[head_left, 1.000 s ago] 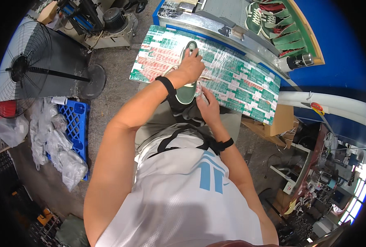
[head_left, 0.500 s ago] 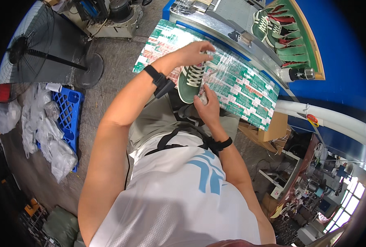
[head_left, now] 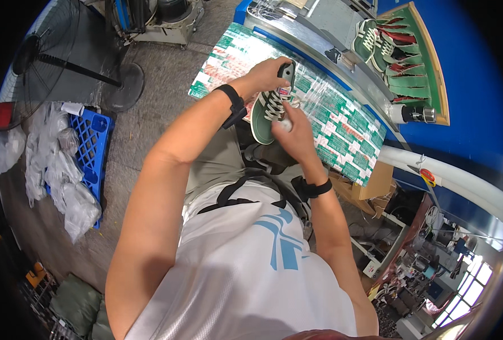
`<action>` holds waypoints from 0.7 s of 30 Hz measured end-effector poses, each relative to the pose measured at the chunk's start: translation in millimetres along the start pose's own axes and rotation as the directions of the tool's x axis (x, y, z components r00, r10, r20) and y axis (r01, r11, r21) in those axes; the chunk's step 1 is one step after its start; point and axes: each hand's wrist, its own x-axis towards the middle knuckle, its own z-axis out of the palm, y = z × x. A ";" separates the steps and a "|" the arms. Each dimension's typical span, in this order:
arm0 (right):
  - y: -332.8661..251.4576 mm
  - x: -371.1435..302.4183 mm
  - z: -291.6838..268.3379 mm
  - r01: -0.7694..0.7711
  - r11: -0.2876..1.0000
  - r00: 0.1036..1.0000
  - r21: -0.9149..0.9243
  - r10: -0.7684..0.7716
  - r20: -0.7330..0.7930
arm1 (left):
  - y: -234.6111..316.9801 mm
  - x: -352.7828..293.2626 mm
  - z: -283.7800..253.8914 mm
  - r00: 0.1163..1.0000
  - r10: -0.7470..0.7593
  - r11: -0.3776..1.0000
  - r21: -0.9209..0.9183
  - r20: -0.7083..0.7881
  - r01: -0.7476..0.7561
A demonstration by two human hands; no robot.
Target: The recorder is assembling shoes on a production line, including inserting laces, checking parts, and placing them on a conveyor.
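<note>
A dark green sneaker [head_left: 261, 122] with white laces and a pale sole edge is held above the near edge of the table, toe toward me. My left hand [head_left: 267, 73] is closed around its heel end, where the dark collar shows. At the sneaker's right side, by the laces, my right hand [head_left: 298, 136] is closed, fingers curled. Something small and white shows at its fingers; what it is I cannot make out. The table [head_left: 342, 133] beneath is covered in green and white printed sheeting under clear film.
Beyond the table stands a grey metal machine [head_left: 319, 34]. At its right, a green sneaker pair [head_left: 370, 42] rests beside a wood-edged rack [head_left: 407, 68] of green and red shoe parts. A floor fan [head_left: 87, 73] and blue plastic pallet [head_left: 90, 153] with plastic bags are left.
My left hand has closed onto the sneaker's heel, its fingers spread before. The sneaker has tilted and shifted slightly right, and my right hand has moved up along its side toward the laces.
</note>
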 end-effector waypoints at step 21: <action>-59.1 -38.9 12.3 0.077 0.991 0.982 0.112 -0.095 0.164 | 4.4 -3.9 -11.5 0.998 -0.016 0.993 0.117 0.065 0.009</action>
